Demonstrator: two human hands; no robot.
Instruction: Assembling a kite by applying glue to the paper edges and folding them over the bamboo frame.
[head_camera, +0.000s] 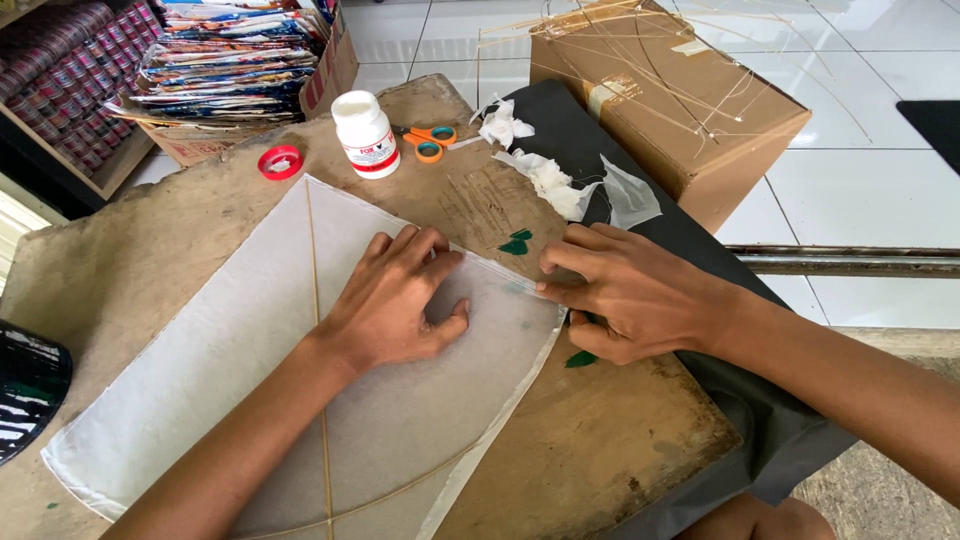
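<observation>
- A white paper kite (250, 350) is laid flat on the worn brown desk (600, 450), and every place below is given relative to this kite.
- Its long axis is marked by a thin bamboo spine (318, 300), which runs from the kite's far tip toward the near edge of the desk, close to the left forearm.
- The left hand (400, 300) is pressed palm-down on the kite's right half, fingers spread and nothing grasped.
- The right hand (630, 295) is set at the kite's right corner, its fingertips (548, 290) pinched on the paper edge there; something small and green seems to be tucked under the palm, though this is not clearly shown.
- The right corner is thus reached by the right hand, which is the nearer; the left is kept just inside that corner.
- Beyond the kite's far tip stand a white glue bottle (365, 133), a red cap (281, 162) and orange-handled scissors (430, 142).
- Green paper scraps (516, 243) lie just past the kite's right edge.
</observation>
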